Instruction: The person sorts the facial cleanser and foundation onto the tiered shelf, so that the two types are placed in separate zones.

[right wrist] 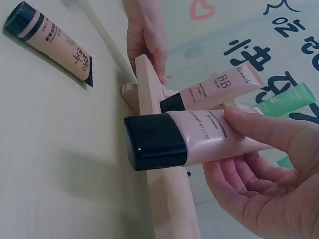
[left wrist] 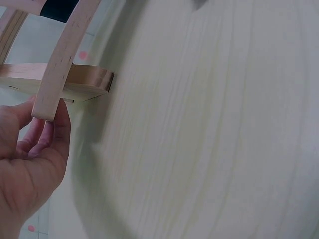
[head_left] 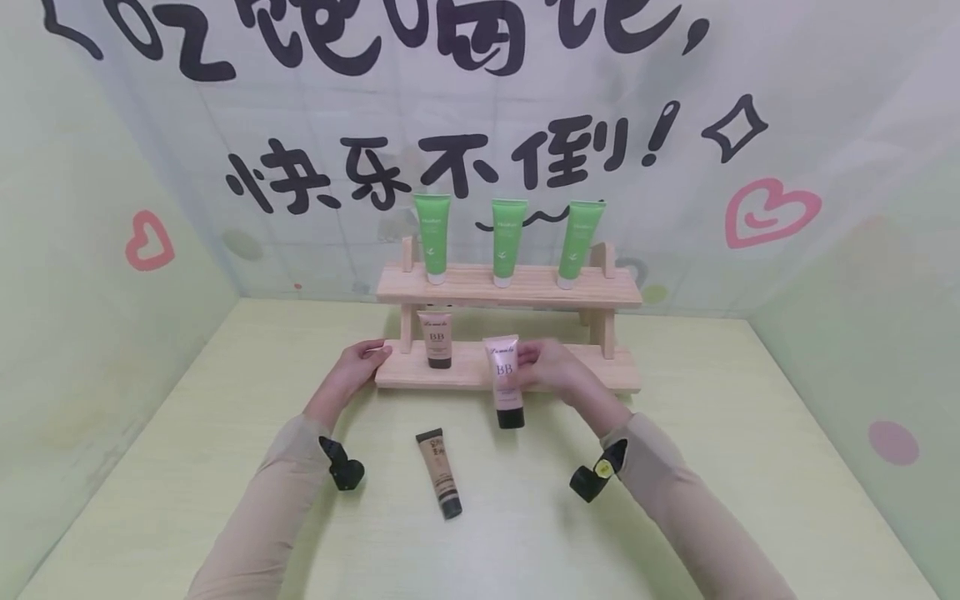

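My right hand [head_left: 553,367] holds a pink BB cream tube [head_left: 506,379] with a black cap pointing down, in front of the lower shelf. In the right wrist view, thumb and fingers pinch this tube [right wrist: 214,137]. My left hand [head_left: 357,369] grips the left end of the lower shelf board of a two-tier wooden rack [head_left: 540,287]; in the left wrist view, thumb and fingers close round the board end [left wrist: 47,102]. A second pink BB tube [head_left: 437,337] stands upright on the lower shelf at the left.
Three green tubes [head_left: 508,242] stand along the upper shelf. A beige tube [head_left: 440,473] with a dark cap lies on the table [head_left: 300,542] in front of the rack. Behind the rack hangs a printed white backdrop [head_left: 315,250].
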Demonstrator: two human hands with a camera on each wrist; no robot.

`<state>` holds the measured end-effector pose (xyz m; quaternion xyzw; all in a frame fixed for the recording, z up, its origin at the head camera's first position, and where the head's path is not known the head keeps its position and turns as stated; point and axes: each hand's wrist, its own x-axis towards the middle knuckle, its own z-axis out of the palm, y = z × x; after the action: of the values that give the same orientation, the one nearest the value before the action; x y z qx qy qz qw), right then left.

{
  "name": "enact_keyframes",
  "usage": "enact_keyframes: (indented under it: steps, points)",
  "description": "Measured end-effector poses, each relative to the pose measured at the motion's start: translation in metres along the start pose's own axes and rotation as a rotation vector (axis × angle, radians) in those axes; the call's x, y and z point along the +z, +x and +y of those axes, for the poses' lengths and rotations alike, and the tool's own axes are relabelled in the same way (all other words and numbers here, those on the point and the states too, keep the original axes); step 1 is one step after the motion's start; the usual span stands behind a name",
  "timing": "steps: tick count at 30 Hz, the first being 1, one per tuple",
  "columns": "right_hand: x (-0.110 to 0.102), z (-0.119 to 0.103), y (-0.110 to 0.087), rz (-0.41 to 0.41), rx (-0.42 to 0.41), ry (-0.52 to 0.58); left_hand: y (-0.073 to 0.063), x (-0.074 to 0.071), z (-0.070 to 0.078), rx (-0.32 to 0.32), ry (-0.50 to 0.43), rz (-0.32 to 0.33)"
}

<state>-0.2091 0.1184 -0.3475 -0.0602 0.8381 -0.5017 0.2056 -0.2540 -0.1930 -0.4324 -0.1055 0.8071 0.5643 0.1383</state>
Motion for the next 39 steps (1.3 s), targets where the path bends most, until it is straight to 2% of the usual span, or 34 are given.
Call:
enact_keyframes:
  steps: [13, 18, 25, 30, 39]
  points:
    - [-0.01, -0.013, 0.007, 0.178, 0.027, 0.126, 0.0, -0.001, 0.001, 0.029, 0.007, 0.005]
    - [-0.012, -0.015, 0.01, 0.205, 0.033, 0.162, -0.001, -0.001, 0.002, 0.022, 0.001, 0.005]
    - [-0.013, -0.011, 0.02, 0.238, -0.004, 0.195, -0.001, 0.001, 0.003, 0.002, -0.078, -0.022]
    - [-0.013, -0.01, 0.027, 0.26, 0.006, 0.242, -0.002, 0.001, 0.003, 0.002, -0.083, -0.027]
    - [-0.012, -0.007, 0.033, 0.248, 0.013, 0.306, -0.003, 0.001, 0.003, -0.018, -0.06, -0.014]
